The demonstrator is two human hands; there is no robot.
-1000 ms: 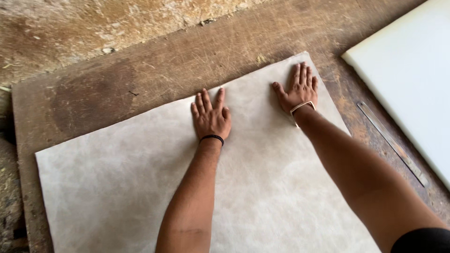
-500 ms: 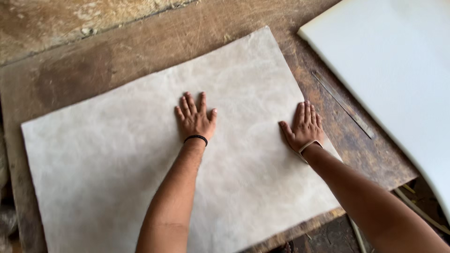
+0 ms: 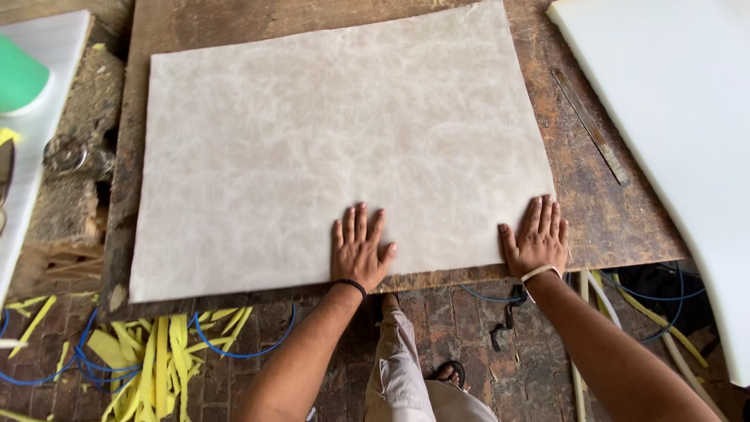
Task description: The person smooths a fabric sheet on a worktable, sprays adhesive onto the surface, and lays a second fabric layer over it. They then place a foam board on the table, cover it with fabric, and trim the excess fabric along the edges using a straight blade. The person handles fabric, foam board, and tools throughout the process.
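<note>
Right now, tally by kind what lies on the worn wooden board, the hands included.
Pale grey mottled sheet: 1
Flat metal ruler strip: 1
Hands, left hand and right hand, pressed flat at the sheet's near edge: 2
Total: 4

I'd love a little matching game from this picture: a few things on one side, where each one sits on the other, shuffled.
Things:
1. left hand
2. right hand
3. metal ruler
4. yellow strips

Places:
A. on the brick floor, lower left
B. flat at the pale sheet's right near corner
C. on the bare wooden board, right of the sheet
D. flat on the sheet's near edge, towards the middle

Pairs: 1-D, 2-B, 3-C, 4-A
</note>
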